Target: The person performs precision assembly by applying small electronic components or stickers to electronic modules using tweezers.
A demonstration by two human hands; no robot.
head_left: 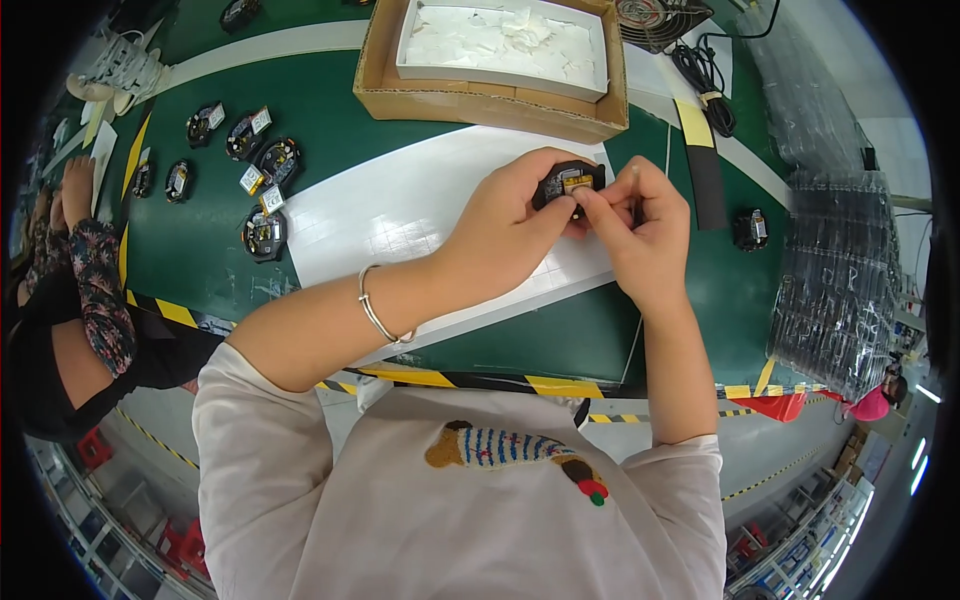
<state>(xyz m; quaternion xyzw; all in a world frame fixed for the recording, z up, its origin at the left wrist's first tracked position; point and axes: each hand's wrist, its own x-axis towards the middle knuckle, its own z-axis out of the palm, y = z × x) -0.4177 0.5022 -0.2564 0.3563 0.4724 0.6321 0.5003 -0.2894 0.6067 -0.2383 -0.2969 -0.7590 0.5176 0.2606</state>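
Note:
A small black watch-like casing (563,181), its electronics and a yellow-gold part showing, is held up over the white sheet (400,215). My left hand (508,215) grips it from the left, the fingers behind and the thumb at its lower edge. On the other side my right hand (648,225) is closed at the casing's right edge, thumb tip pressed against its face near the gold part. Whether a smaller piece sits between the right fingertips is hidden. A silver bangle (372,308) circles my left wrist.
Several similar open casings (265,234) lie on the green mat at the left, another casing (750,229) at the right. Beyond my hands stands a cardboard box (490,108) holding a white tray of scraps. Clear plastic trays (835,280) are stacked right; a co-worker's arm (100,290) is far left.

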